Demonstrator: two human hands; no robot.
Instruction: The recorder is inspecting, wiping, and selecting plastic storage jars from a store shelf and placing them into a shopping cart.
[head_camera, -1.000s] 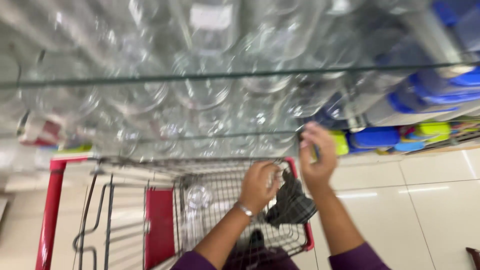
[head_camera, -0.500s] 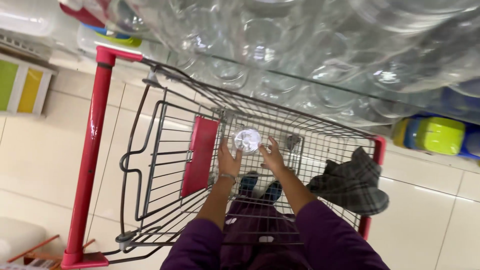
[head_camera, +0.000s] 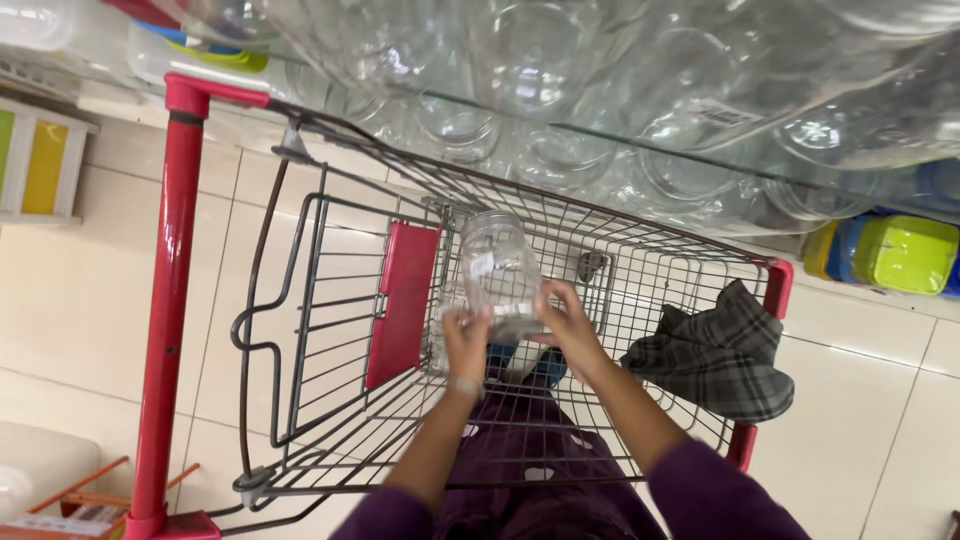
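Hands: left hand (head_camera: 466, 343), right hand (head_camera: 572, 322) clasp glass jar (head_camera: 499, 272) over cart (head_camera: 350, 330).

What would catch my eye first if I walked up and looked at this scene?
Most likely the clear glass jar held in the middle of the view, the left hand and right hand gripping its lower end over a wire shopping cart with a bright red handle. Above, a shelf of glass jars fills the top, and a grey checked cloth hangs on the cart's right side.
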